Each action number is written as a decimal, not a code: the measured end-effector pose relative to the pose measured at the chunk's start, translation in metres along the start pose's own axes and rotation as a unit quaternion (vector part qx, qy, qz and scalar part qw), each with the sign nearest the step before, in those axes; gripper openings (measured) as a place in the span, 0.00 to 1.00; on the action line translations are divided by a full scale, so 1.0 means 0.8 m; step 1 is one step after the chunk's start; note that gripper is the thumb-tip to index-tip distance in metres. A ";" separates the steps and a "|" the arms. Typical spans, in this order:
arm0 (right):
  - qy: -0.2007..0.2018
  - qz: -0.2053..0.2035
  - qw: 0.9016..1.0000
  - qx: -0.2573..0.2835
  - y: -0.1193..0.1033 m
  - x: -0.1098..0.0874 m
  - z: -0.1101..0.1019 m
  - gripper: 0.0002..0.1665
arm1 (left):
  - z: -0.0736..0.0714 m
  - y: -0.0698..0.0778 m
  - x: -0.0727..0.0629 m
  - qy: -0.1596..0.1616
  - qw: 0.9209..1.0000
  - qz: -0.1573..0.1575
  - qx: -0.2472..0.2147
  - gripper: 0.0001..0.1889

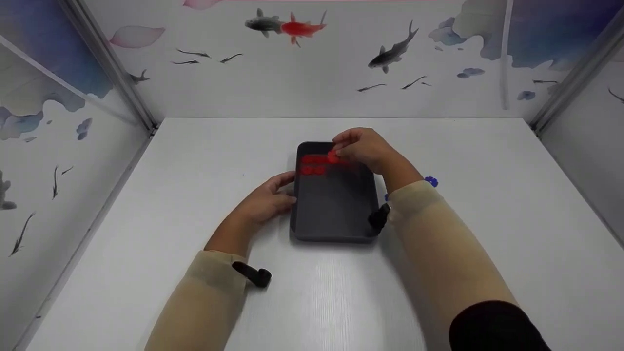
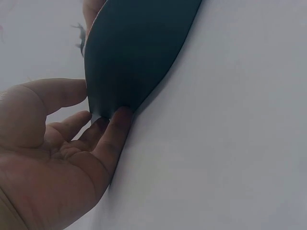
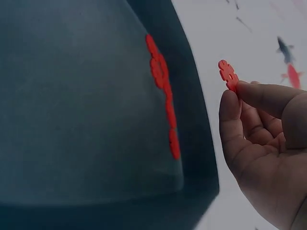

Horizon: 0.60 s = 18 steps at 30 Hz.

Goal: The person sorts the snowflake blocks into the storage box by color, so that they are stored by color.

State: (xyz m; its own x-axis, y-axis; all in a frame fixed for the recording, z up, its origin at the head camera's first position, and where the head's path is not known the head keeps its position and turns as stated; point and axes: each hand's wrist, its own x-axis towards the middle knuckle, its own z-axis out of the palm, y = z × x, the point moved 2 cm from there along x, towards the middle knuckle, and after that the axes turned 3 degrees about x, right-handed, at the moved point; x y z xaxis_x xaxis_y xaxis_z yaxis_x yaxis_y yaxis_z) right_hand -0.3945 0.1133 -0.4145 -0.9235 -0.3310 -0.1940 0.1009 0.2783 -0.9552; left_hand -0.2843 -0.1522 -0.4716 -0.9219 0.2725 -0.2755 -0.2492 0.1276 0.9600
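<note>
My right hand point(image 1: 363, 146) is over the far end of a dark grey tray point(image 1: 336, 214), pinching a red snowflake-shaped plastic disc point(image 3: 228, 75) between thumb and forefinger. Beneath it, several red discs point(image 1: 313, 169) lie in the tray along its far side; the right wrist view shows them as a line of red pieces point(image 3: 171, 112). My left hand point(image 1: 265, 200) is at the tray's left side, its fingers touching the outer wall. In the left wrist view the thumb and fingertips meet the tray wall point(image 2: 129, 57).
Blue snowflake discs point(image 1: 431, 181) lie on the white table point(image 1: 204, 175) right of the tray, partly hidden by my right arm. Walls with painted fish point(image 1: 302, 29) enclose the table at the back and sides.
</note>
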 end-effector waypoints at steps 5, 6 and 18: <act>0.009 0.019 0.999 -0.027 0.012 0.011 0.008 0.21 | -0.001 0.001 0.000 0.000 1.000 0.000 -0.001 0.39; 0.011 0.022 0.999 -0.033 0.014 0.012 0.009 0.21 | -0.001 0.001 0.000 0.000 1.000 0.000 -0.001 0.39; 0.031 0.017 0.987 -0.160 0.022 0.016 0.018 0.19 | 0.001 0.003 -0.001 -0.008 1.000 0.002 0.007 0.39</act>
State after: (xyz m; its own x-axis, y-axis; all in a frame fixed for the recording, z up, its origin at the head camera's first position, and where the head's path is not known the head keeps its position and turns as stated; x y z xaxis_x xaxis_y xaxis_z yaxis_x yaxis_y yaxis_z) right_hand -0.3989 0.1011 -0.4371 -0.9434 -0.2637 -0.2012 0.0195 0.5614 -0.8273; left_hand -0.2839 -0.1517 -0.4693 -0.9176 0.2892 -0.2728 -0.2415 0.1394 0.9603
